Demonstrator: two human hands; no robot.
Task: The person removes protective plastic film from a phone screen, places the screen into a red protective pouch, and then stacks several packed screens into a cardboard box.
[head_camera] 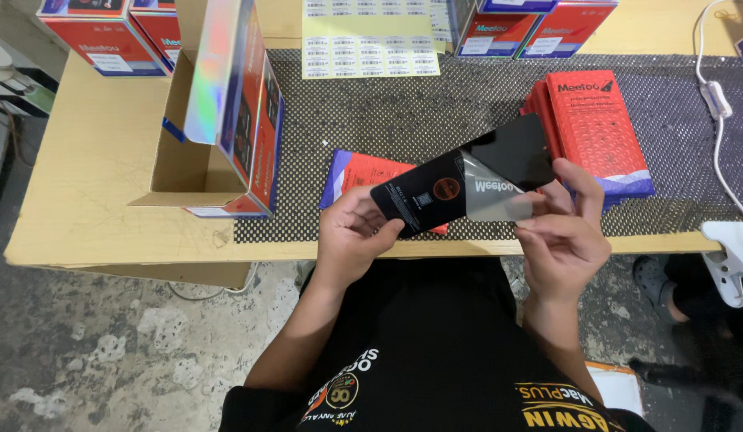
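My left hand (351, 234) grips the lower left end of a flat black rectangular panel (423, 196) with a round orange mark, held just over the table's front edge. My right hand (562, 232) pinches a clear grey film (491, 194) that is peeled partway off the panel's right half. A glossy black sheet (519, 148) sticks up behind the film. Under the panel lies a flat red and blue packet (363, 172) on the dotted black mat (435, 104).
An open cardboard box (187, 164) with a shiny carton (239, 96) stands at the left. A stack of red packets (595, 132) lies at the right. Label sheets (367, 40) and red boxes (107, 36) sit at the back. A white cable (715, 104) and clamp (731, 256) are far right.
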